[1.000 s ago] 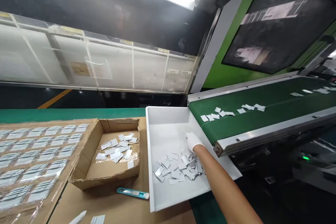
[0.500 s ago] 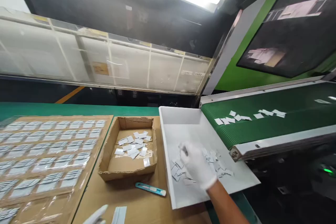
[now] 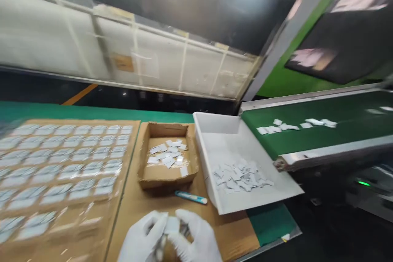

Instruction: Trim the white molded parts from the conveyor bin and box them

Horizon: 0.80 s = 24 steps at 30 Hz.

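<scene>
The box (image 3: 167,181) stands right of the tray (image 3: 92,213), left of the bin (image 3: 216,141).

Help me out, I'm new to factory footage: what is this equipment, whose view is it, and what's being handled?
There is no robot here: a person works by hand, seen from a camera worn on their head, looking forward and down. The white-gloved left hand and right hand hold a pale piece between them; blur hides whether it is a stack. Similar pieces sit in rows in the clear tray at left, loose in the cardboard box, and heaped in the white bin. A blue tool, perhaps a cutter, lies on the near side of the box. At right is a green conveyor belt with more pieces on it, its end close to the bin.
</scene>
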Available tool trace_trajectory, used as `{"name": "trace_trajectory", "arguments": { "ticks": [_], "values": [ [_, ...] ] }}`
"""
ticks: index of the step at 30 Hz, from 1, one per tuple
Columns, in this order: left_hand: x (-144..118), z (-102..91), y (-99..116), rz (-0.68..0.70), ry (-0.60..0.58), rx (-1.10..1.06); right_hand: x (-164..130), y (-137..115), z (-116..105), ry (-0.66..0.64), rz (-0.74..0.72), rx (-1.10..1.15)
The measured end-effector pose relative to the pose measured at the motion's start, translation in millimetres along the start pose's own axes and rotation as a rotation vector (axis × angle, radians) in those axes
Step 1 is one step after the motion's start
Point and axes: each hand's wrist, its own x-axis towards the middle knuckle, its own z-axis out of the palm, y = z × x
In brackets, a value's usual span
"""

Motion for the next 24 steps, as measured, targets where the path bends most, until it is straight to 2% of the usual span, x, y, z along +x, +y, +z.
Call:
{"name": "trace_trajectory", "arguments": {
  "ticks": [1,3,6,8,15,24],
  "values": [
    [-3,-0.4,3,-0.027,0.031,-0.023,2,0,-2,-0.071,0.041,0.101],
    [-6,-0.2,9,-0.04,0.009,-0.14,7,-1,-3,-0.182,0.157,0.326],
    [-10,-0.8,16,-0.047,0.01,-0.251,12,-4,0,-0.231,0.327,0.567],
    [-12,-3.0,16,-0.07,0.025,-0.286,13,-7,3,-0.245,0.399,0.641],
    [-14,-9.6,-2,-0.114,0.018,-0.406,20,-17,12,-0.241,0.569,0.656],
    [-19,-4.9,6,-0.13,0.015,-0.459,18,-15,10,-0.231,0.539,0.669]
  ]
}}
